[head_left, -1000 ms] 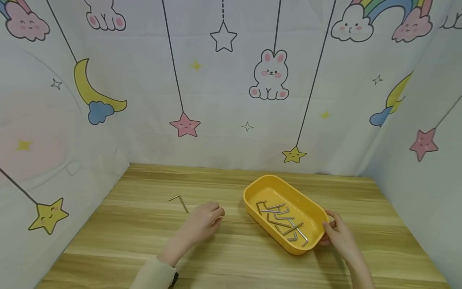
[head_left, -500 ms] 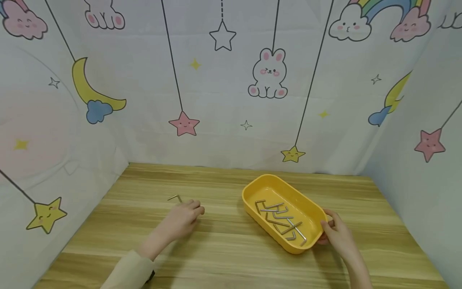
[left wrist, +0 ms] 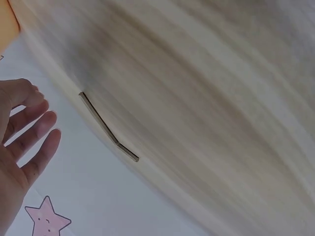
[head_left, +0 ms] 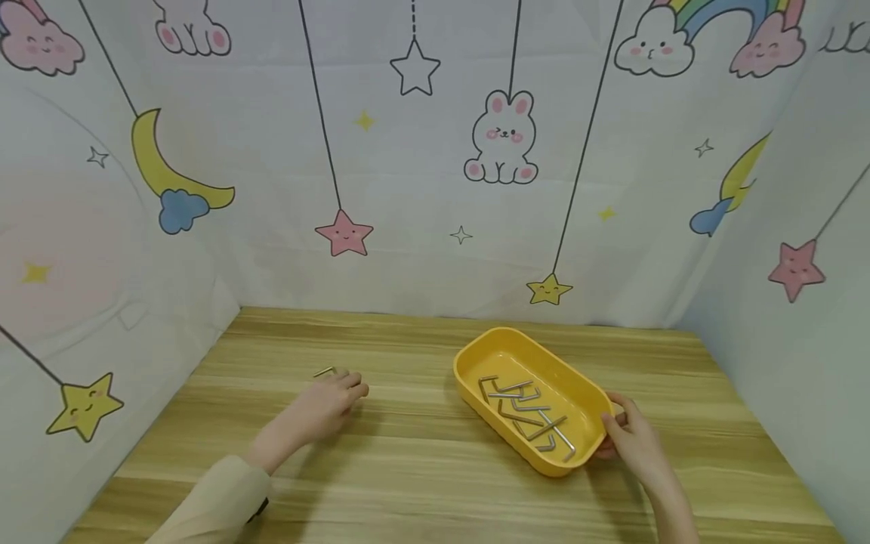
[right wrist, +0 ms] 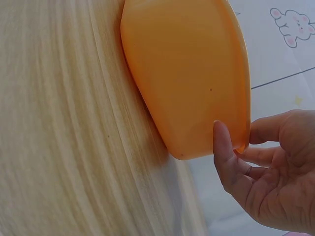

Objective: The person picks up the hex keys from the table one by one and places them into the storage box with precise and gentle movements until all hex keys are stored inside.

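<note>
An L-shaped hex key (head_left: 325, 371) lies on the wooden table at the left. My left hand (head_left: 319, 412) hovers just over it and hides its long arm in the head view. In the left wrist view the whole key (left wrist: 106, 129) shows, apart from the loosely bent fingers (left wrist: 47, 123), which hold nothing. With thumb and fingers, my right hand (head_left: 635, 442) grips the near right end of a yellow plastic bin (head_left: 560, 381). Several hex keys (head_left: 522, 418) lie jumbled inside it. The right wrist view shows the thumb (right wrist: 222, 142) against the outer wall.
The wooden table (head_left: 408, 483) is bounded by white fabric walls (head_left: 421, 272) at the back and both sides, printed with stars, rabbits and clouds. Bare tabletop separates the left hand from the bin.
My left hand has moved left to the lone hex key, covering more and more of it. The right hand keeps its hold on the bin, which stays in place.
</note>
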### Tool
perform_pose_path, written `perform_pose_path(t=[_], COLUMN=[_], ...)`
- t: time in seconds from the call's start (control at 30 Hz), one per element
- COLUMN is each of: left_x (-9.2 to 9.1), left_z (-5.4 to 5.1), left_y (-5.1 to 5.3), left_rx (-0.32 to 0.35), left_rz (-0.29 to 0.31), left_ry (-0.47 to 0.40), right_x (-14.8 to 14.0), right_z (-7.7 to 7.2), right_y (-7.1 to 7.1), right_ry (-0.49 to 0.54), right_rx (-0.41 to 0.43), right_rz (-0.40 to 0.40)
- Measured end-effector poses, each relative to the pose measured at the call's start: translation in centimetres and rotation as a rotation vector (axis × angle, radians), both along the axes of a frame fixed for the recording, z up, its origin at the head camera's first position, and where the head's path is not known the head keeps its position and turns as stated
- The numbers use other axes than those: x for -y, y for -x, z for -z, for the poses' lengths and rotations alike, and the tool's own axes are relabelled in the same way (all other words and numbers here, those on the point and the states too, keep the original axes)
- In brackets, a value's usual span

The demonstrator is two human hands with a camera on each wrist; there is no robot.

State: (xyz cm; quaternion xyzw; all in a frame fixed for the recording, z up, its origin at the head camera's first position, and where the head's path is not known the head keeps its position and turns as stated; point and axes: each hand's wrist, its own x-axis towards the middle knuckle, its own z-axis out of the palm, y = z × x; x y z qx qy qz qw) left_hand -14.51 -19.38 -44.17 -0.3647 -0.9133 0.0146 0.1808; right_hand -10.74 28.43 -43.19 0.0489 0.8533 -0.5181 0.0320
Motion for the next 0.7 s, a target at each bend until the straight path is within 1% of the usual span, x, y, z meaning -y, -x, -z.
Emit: perform_pose_path(t=[0.07, 0.13, 0.33, 0.43, 0.53, 0.7], left_x=[0.5, 0.9, 1.8, 2.3, 2.7, 3.2], left_z=[0.0, 0.0, 0.0, 0.2, 0.6, 1.3], left_y=[0.4, 0.8, 1.6, 2.1, 2.6, 3.3], left_rx=[-0.026, -0.035, 0.035, 0.043, 0.014, -0.057], left_rz=[0.002, 0.000, -0.027, -0.036, -0.025, 0.013], left_ry=[0.021, 0.045, 0.066, 0.082, 0.097, 0.117], right_x=[0.1, 0.1, 0.0, 0.0, 0.1, 0.0], right_z=[0.0, -0.1, -0.2, -0.2, -0.2, -0.2], right_y=[0.0, 0.0, -0.1, -0.1, -0.2, -0.1], right_ry=[0.003, 0.004, 0.009, 0.010, 0.014, 0.015], right_rx=[0.002, 0.003, 0.002, 0.003, 0.007, 0.002], right_rz=[0.004, 0.004, 0.001, 0.002, 0.007, -0.001])
